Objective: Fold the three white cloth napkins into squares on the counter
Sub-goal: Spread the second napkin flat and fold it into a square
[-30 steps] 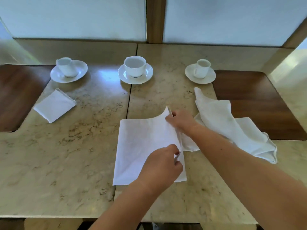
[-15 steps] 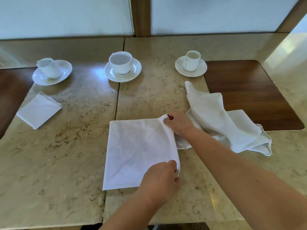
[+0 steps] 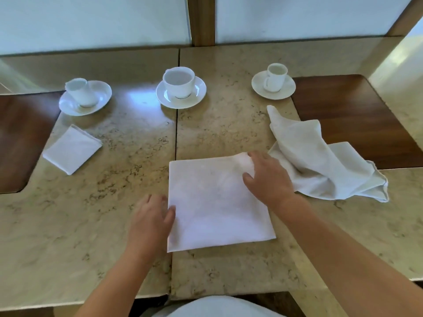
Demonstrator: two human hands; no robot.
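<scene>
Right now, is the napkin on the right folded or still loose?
Loose: the right napkin lies crumpled in uneven bunches, with no flat square shape.

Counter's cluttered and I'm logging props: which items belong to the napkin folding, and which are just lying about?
Job:
middle napkin
folded napkin
crumpled napkin
left hand
right hand

Lying about:
left cup
middle cup
right cup
saucers

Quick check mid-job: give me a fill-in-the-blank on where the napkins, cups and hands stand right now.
1. The counter holds ___ cups on saucers.
2. The small folded napkin lies toward the ___ side of the counter.
3. The right hand rests on the centre napkin near its far ___ corner.
4. The crumpled napkin lies partly on a ___ wooden inlay.

Missing words: three; left; right; dark
</scene>
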